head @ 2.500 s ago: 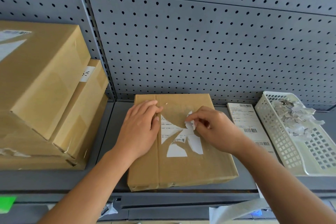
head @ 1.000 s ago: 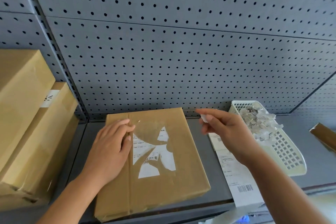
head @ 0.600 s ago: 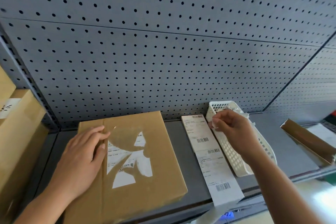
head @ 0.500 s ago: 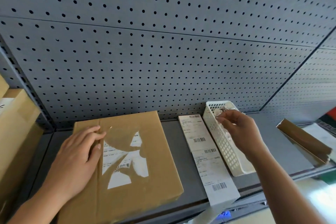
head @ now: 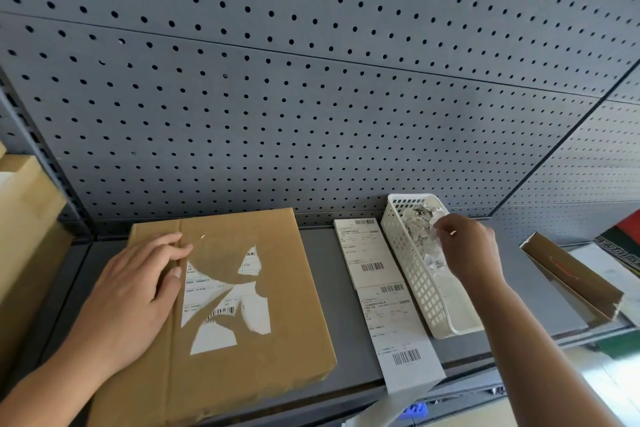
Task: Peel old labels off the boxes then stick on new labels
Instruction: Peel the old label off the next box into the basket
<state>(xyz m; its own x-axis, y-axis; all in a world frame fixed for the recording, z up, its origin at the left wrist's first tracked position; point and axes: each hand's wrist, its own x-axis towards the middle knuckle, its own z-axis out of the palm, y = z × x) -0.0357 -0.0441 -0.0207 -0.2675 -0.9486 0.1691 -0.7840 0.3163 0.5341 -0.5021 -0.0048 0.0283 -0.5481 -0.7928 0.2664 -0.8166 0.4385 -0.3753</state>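
On box (head: 294,288): label (head: 207,291) torn, patchy | left hand (head: 138,291) flat | right hand (head: 467,253) pinches scrap (head: 439,218) over basket (head: 415,288)

A grey pegboard wall (head: 311,97) fills the upper frame, split by thin seams. A slotted upright (head: 45,163) runs down the left edge. Below lies a grey metal shelf (head: 334,288), with brighter light at lower right.
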